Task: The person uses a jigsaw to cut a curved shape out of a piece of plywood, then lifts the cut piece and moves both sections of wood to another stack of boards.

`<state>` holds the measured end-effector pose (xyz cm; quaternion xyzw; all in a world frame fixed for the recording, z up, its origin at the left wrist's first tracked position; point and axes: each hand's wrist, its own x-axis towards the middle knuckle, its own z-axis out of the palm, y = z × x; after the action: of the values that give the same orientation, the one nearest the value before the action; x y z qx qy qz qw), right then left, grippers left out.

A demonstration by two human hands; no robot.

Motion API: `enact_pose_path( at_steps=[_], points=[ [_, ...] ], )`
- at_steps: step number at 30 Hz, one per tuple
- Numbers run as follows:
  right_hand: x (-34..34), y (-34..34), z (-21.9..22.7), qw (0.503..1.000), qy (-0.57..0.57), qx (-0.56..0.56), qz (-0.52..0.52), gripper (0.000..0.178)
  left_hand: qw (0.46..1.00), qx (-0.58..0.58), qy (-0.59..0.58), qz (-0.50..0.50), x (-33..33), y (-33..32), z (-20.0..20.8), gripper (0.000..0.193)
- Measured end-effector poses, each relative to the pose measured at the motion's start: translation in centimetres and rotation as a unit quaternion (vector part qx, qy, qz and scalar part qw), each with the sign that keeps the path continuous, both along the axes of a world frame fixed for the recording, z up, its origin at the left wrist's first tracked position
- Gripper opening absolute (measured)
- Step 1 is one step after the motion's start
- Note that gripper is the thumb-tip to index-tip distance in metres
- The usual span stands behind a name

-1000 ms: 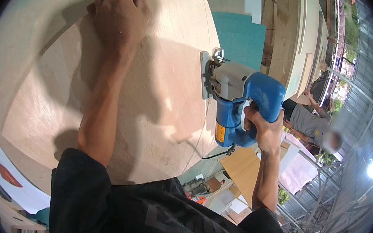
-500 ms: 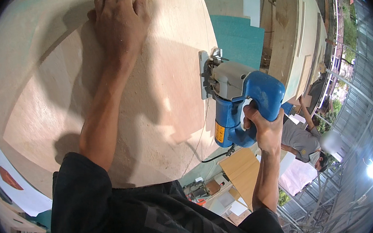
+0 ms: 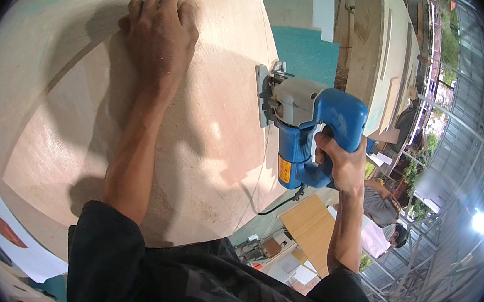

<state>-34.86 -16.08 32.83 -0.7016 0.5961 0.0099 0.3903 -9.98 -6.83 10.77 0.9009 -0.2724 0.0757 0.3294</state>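
My left hand (image 3: 161, 44) presses on a pale plywood panel (image 3: 218, 88), its fingers bent over the far edge. In my right hand (image 3: 347, 166) is a blue and grey jigsaw (image 3: 337, 110), gripped by its handle. The saw's metal base plate (image 3: 263, 95) sits against the panel near the right edge, beside a thin curved line drawn on the wood. The blade cannot be made out. A black cord (image 3: 280, 204) trails from the saw's near end. Fine sawdust lies on the panel.
Under the panel is a larger board (image 3: 23, 85). White paper (image 3: 11, 225) with a dark red shape lies at left. A green sheet (image 3: 305, 50) and stacked boards (image 3: 381, 42) stand at right. Another person (image 3: 380, 207) is beyond my right arm, near a brown wooden board (image 3: 309, 226).
The jigsaw and my right hand have shifted very slightly left in view. My left hand stays on the panel. The other person has moved lower in view, and their raised arm has dropped.
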Motion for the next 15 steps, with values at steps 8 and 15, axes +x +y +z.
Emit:
enact_pose_path(
  at_steps=[8, 15],
  points=[
    [-0.4, -0.3, -0.2, 1.000, -0.006, -0.002, 0.010, 0.014, 1.000, 0.002, 0.001, -0.005, -1.2, 0.3, -0.2, 0.022],
    [-0.4, -0.3, -0.3, 1.000, -0.023, -0.002, 0.017, 0.013, 1.000, 0.001, 0.007, -0.007, -2.0, 0.7, 0.0, 0.020]
  ],
)
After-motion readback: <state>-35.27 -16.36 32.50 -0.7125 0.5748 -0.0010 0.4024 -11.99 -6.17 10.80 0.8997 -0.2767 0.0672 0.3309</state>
